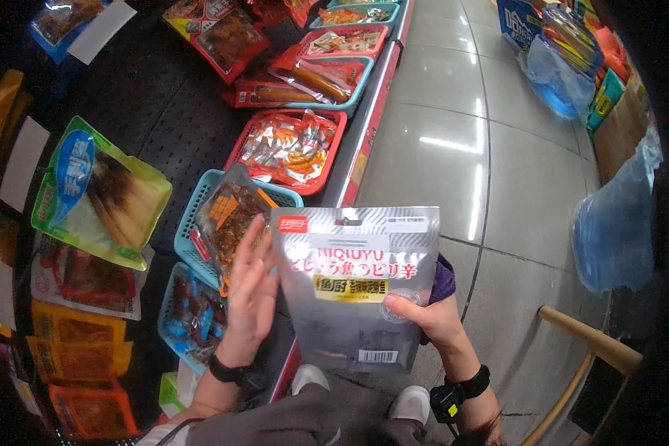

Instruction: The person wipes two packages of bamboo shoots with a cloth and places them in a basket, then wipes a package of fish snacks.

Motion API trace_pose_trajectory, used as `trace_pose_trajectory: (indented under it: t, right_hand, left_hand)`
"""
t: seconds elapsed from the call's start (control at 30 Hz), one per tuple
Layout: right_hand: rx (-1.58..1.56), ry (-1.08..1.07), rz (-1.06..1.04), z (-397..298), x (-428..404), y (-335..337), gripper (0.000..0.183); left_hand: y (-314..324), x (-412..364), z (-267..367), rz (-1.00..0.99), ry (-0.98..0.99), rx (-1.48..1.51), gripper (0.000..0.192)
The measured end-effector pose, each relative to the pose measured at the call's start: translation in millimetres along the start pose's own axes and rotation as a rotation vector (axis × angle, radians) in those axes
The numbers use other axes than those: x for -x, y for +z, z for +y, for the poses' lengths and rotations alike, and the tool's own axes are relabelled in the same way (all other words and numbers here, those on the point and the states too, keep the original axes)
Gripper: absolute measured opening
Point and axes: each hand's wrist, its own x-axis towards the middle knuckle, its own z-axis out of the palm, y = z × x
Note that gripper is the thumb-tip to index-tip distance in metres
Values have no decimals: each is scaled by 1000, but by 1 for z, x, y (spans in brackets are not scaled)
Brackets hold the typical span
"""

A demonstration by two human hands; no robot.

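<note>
A large silver snack pouch (340,329) is upright in front of me, with red and black print, a barcode and a hang hole near its top. My right hand (432,318) grips its right side, the thumb lying across the front and the other fingers hidden behind. Something dark purple (444,279), perhaps cloth, shows behind the pouch by that hand. My left hand (251,290) is raised at the pouch's left edge, fingers extended and holding nothing; whether it touches the pouch I cannot tell. Just beyond it, a clear packet of brown food (226,214) rests in a light-blue plastic basket (187,237).
Shop shelving runs along the left, where a green-edged food pouch (128,206) hangs. A red basket (331,161) holds foil packets, and a blue basket (170,323) holds small packets. Grey floor tiles (423,178) lie right, with a wooden stool-like piece (591,337) and blue plastic bag (613,240).
</note>
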Motion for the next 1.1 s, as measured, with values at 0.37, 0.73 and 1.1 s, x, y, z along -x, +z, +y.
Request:
trace_pose_trajectory:
  t: [0.37,0.73,1.1]
  right_hand:
    - [-42,49,77,2,3,-18,41]
    - [-62,-1,36,-5,0,-15,42]
    - [-76,-148,60,-7,0,-16,50]
  left_hand:
    - [81,-1,83,-1098,505,-262,27]
    - [136,62,64,-766,611,-44,10]
    - [113,-1,76,-1031,537,-780,27]
